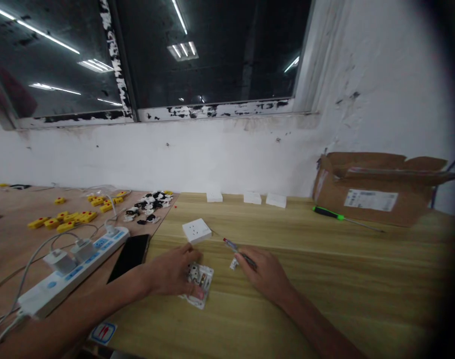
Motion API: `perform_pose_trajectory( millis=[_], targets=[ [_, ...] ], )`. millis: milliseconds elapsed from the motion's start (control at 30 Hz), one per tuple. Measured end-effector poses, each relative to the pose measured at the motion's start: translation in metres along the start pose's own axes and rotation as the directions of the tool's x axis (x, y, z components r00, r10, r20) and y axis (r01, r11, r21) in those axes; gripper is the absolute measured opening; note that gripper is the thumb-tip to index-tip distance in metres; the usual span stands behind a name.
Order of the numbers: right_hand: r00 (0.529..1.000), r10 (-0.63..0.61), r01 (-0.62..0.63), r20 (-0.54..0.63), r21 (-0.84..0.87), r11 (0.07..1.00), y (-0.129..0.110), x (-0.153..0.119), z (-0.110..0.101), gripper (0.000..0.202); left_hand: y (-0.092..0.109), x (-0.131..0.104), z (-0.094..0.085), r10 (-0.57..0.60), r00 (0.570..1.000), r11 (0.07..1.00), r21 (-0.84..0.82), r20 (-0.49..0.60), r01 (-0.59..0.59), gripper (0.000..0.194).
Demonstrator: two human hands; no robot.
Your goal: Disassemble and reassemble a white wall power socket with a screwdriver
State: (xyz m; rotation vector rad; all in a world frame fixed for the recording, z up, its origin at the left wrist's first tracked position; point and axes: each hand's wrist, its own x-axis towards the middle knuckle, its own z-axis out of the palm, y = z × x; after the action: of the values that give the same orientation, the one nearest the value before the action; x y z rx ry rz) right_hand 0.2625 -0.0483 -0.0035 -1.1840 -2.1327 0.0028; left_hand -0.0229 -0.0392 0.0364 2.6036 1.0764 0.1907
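Note:
My left hand grips the left side of an opened white socket housing, its inner parts facing up, with the thumb across its lower part. In my right hand is a thin screwdriver, its red end pointing up and left. A small white part lies beside the fingertips of my right hand; whether they touch it is unclear. Just beyond my left hand a white socket rests face up on the wooden table.
White blocks stand along the wall. A green-black screwdriver lies before a cardboard box at right. On the left are a power strip with cables, a phone, yellow parts and a black-and-white pile.

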Motion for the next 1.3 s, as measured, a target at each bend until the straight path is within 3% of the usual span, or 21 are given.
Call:
perform_pose_trajectory(
  millis=[67, 167, 267, 433, 667, 833, 1033, 1300],
  targets=[
    [0.998, -0.054, 0.055, 0.012, -0.036, 0.998, -0.005, -0.001, 0.003, 0.022, 0.002, -0.008, 0.001, -0.019, 1.000, 1.000, -0.018, -0.025, 0.018, 0.088],
    [0.992, -0.122, 0.125, 0.037, -0.070, 0.990, -0.014, -0.003, 0.007, 0.018, 0.000, -0.021, 0.001, 0.112, 0.994, 0.991, -0.072, -0.006, -0.112, 0.095],
    [0.977, -0.202, 0.207, 0.065, -0.076, 0.975, -0.020, -0.005, 0.011, 0.019, -0.006, -0.026, 0.004, 0.194, 0.981, 0.971, -0.137, -0.010, -0.194, 0.089],
    [0.957, -0.277, 0.284, 0.088, -0.083, 0.955, -0.026, -0.008, 0.016, 0.018, -0.012, -0.013, 0.016, 0.137, 0.983, 0.981, -0.121, -0.121, -0.151, 0.070],
    [0.952, -0.238, 0.284, 0.193, -0.264, 0.922, -0.035, -0.012, 0.022, 0.015, -0.018, 0.001, 0.033, 0.052, 0.970, 0.988, -0.126, -0.239, -0.084, 0.065],
    [0.938, -0.277, 0.337, 0.209, -0.364, 0.868, -0.036, -0.015, 0.027, 0.029, -0.020, 0.001, 0.039, -0.009, 0.972, 0.986, -0.164, -0.236, -0.030, 0.072],
    [0.927, -0.342, 0.374, 0.151, -0.398, 0.838, -0.037, -0.017, 0.030, 0.042, -0.023, 0.003, 0.043, -0.036, 0.967, 0.985, -0.175, -0.253, -0.009, 0.074],
    [0.948, -0.280, 0.316, 0.149, -0.365, 0.876, -0.041, -0.025, 0.041, 0.037, -0.023, 0.005, 0.044, -0.055, 0.970, 0.987, -0.162, -0.235, 0.016, 0.071]
  ],
)
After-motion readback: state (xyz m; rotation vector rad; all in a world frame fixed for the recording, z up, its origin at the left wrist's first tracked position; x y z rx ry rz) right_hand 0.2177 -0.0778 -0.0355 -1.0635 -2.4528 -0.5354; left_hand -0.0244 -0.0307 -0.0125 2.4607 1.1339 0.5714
